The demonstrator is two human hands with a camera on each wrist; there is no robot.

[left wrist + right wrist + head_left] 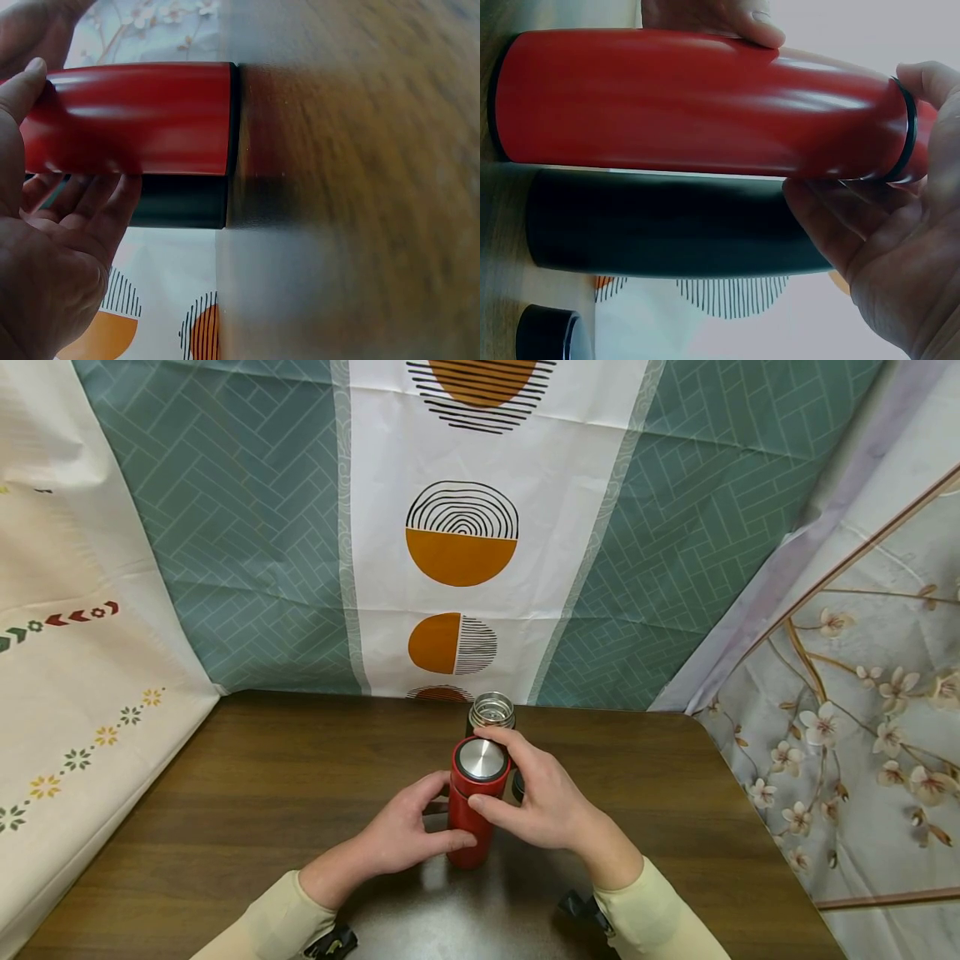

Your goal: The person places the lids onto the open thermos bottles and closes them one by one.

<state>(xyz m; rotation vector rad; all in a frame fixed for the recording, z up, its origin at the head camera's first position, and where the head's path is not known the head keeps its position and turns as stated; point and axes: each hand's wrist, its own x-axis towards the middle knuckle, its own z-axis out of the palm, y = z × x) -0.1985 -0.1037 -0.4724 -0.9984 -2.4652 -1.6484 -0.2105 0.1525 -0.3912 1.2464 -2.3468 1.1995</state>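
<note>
A red thermos (462,814) stands upright on the wooden table, its red lid with a silver disc top (482,758) in place. My left hand (401,828) holds the body, thumb in front and fingers behind. My right hand (551,802) grips the thermos around its lid, near the black seam ring (907,131). Just behind it stands a black thermos (667,225); its bare metal mouth (492,710) faces up, without a lid. In the head view, the red thermos and right hand hide most of the black body.
A small black cap (544,331) rests on the table to the right of the black thermos, partly hidden by the right hand in the head view. The brown table (300,760) ends at a patterned cloth (465,560) behind, with more cloth at both sides.
</note>
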